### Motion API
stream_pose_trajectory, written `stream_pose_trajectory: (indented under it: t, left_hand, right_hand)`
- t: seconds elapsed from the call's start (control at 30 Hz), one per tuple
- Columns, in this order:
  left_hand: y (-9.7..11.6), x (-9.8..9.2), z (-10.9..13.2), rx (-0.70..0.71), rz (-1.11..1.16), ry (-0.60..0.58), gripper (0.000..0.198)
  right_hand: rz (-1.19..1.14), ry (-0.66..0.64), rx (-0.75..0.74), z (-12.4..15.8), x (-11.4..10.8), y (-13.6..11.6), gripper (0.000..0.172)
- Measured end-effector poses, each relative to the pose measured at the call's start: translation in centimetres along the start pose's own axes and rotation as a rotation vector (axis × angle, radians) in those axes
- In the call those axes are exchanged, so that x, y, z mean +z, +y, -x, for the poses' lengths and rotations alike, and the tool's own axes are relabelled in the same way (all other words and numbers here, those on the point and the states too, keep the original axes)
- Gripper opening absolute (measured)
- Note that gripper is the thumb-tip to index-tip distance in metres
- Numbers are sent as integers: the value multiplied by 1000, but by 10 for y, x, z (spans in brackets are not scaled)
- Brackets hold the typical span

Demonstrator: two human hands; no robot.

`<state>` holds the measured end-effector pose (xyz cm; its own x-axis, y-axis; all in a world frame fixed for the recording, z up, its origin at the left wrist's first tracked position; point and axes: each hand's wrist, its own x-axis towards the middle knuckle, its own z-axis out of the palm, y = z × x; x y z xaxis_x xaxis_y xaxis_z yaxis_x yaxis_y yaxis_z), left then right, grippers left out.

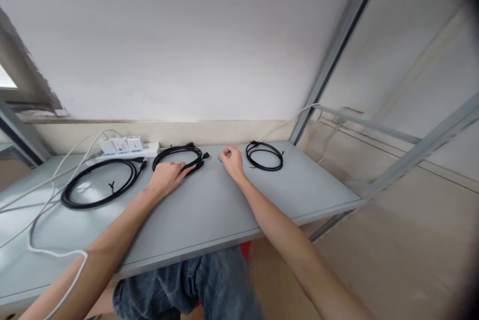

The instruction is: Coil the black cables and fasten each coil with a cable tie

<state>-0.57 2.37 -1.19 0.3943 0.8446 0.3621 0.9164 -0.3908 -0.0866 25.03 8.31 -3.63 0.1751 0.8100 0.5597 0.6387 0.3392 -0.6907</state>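
Note:
In the head view, my left hand [170, 175] is closed on the near side of a coiled black cable [175, 149] lying in the middle of the desk. This coil's dark plug [205, 156] sticks out at its right. To the right of that coil, my right hand [231, 157] is pinched just over the desktop. A thin dark strand, looking like a twist tie [219, 158], shows at its fingertips. Another coiled black cable [264, 167] lies to the right of my right hand, and a larger coiled black cable [90, 205] lies at the left.
A white power strip [149, 150] with several white adapters [121, 145] stands along the wall. White cords [56, 255] run across the left of the grey desk [209, 210] and over my left forearm. A metal frame post [318, 80] rises at the back right corner.

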Motion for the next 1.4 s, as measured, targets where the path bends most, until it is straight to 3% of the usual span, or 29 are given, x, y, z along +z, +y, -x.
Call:
stream_pose_trajectory:
  t: [0.1,0.3,0.4,0.53,0.7,0.9,1.13,1.27,1.4]
  left_hand:
    - [-2,0,1,-24,-20,49,57]
    - [-1,-4,6,-16,-9,181,52]
    - [-2,-6,9,55,12,273,50]
    - [-5,-5,9,63,24,358,47]
    - [-7,-3,9,4,18,304,45]
    - [-9,-5,8,16,34,277,45]
    - [-6,-8,7,12,55,245,44]
    - [-3,-8,8,52,41,278,44]
    - [-1,-10,10,156,34,353,45]
  right_hand:
    - [17,-87,79,-5,-3,4,16]
    - [109,-131,81,-7,-8,13,18]
    - [180,-69,95,-10,-15,17,13]
    - [353,170,137,-20,-32,29,11]
    - [387,114,266,-22,-37,43,16]
    - [303,18,159,-12,-19,31,16]
    - [134,-186,-13,7,10,-6,25]
    - [-49,-300,-153,17,27,-28,27]
    - [-199,-431,-310,19,34,-32,23]
